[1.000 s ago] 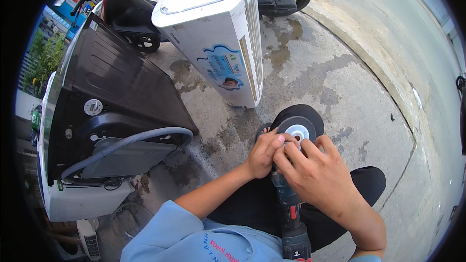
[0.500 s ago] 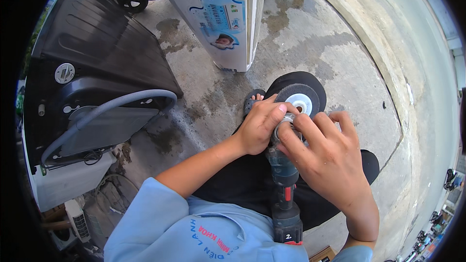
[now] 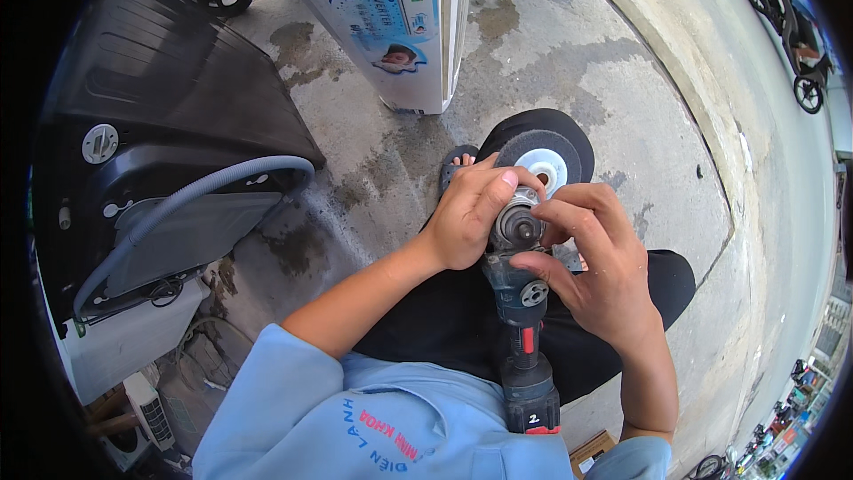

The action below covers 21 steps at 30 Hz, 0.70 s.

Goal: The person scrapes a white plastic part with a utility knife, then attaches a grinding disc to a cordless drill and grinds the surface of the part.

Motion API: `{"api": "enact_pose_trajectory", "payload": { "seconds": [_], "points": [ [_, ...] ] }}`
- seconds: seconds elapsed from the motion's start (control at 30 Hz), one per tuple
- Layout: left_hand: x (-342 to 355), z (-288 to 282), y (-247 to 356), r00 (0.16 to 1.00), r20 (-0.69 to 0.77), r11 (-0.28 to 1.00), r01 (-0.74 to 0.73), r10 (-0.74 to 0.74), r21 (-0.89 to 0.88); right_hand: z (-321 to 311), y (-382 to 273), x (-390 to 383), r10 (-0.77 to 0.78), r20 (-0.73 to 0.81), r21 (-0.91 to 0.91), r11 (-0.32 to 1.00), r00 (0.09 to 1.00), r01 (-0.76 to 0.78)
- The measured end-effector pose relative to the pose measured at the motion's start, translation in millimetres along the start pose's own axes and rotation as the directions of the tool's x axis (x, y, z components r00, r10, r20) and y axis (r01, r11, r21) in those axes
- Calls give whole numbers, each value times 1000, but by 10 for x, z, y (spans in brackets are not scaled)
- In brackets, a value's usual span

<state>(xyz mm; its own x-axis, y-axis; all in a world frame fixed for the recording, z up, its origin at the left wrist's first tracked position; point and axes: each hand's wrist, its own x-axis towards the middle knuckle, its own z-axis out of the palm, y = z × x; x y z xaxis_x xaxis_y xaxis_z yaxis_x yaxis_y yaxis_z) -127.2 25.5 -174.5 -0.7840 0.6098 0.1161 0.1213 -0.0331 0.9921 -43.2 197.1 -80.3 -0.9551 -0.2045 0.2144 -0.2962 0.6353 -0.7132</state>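
Note:
A cordless angle grinder [image 3: 522, 302] lies along my lap, its head with the bare spindle [image 3: 524, 229] facing up. My left hand [image 3: 469, 218] is wrapped against the left side of the grinder head, one finger reaching over toward the disc. Just beyond, a dark round abrasive disc [image 3: 569, 144] with a white centre rests by my knee. Curled beside the spindle, my right hand [image 3: 600, 258] has its thumb and fingers apart and holds nothing visible. A round metal flange nut with holes [image 3: 534, 293] shows on the grinder body, below the right thumb.
A dark appliance panel [image 3: 169, 98] with a grey corrugated hose [image 3: 191, 191] stands at left. Ahead rises a tall white appliance unit [image 3: 400, 27] with a blue sticker. A cardboard box [image 3: 593, 453] sits at lower right; a motorbike [image 3: 786, 31] is on the road.
My right hand has lifted off the grinder head and opened, uncovering the spindle. The flange nut now shows on the grinder body. My left hand keeps its place.

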Motion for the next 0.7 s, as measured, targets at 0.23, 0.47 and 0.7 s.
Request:
{"api": "enact_pose_trajectory", "payload": {
  "seconds": [0.23,0.47,0.7],
  "points": [
    [-4,10,37,997,-6,989,81,-82,-123,619,22,-957,340,-286,388,896,896,-217],
    [-56,-25,27,983,-91,879,98,-158,-467,724,115,-975,505,-214,697,679,836,-232],
    [-131,-234,187,930,-335,932,-246,150,-267,425,191,-661,618,2,993,91,786,-74]
  ]
}}
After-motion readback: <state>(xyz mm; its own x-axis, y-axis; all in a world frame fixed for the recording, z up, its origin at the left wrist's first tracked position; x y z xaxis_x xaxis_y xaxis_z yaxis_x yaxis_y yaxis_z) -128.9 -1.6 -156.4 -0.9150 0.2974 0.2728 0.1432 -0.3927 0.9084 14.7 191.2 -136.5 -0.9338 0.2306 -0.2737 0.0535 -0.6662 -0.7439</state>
